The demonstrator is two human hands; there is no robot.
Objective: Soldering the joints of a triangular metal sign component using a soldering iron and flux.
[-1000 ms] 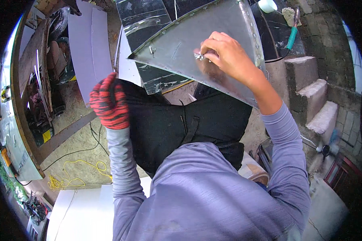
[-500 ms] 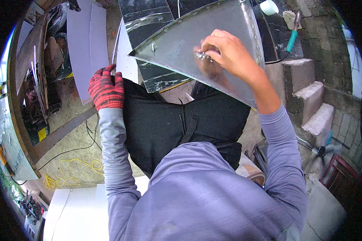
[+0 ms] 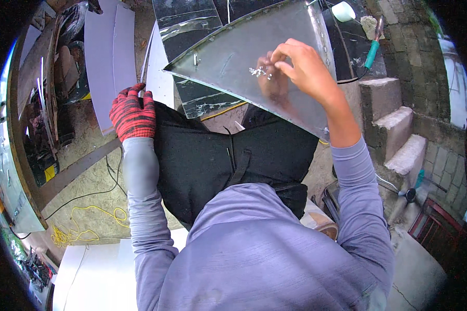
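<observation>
A grey, shiny metal panel (image 3: pixel 233 67), shaped like a wedge with raised edges, lies in front of my knees. On its surface is a scatter of small silvery pieces (image 3: pixel 260 72), too small to name. Just right of them hovers my bare right hand (image 3: pixel 302 66), thumb and fingers pinched together; what they hold, if anything, is hidden. The panel mirrors that hand. My left hand (image 3: pixel 134 115), in a red glove with black stripes, rests on my left knee in black trousers (image 3: pixel 192 155), its fingers stretched out and holding nothing.
Black marble-patterned slabs (image 3: pixel 192 26) lie beneath the panel. A white cup-like container (image 3: pixel 343 11) and a teal-handled tool with a cable (image 3: pixel 371 54) lie beyond its right edge. Concrete steps (image 3: pixel 394 124) stand at right; pale curved boards (image 3: pixel 109 62) and a yellow cord (image 3: pixel 96 210) are at left.
My right hand has drawn back to the right from the small silvery pieces, which now lie uncovered and more spread out on the panel. The left hand stays on my knee.
</observation>
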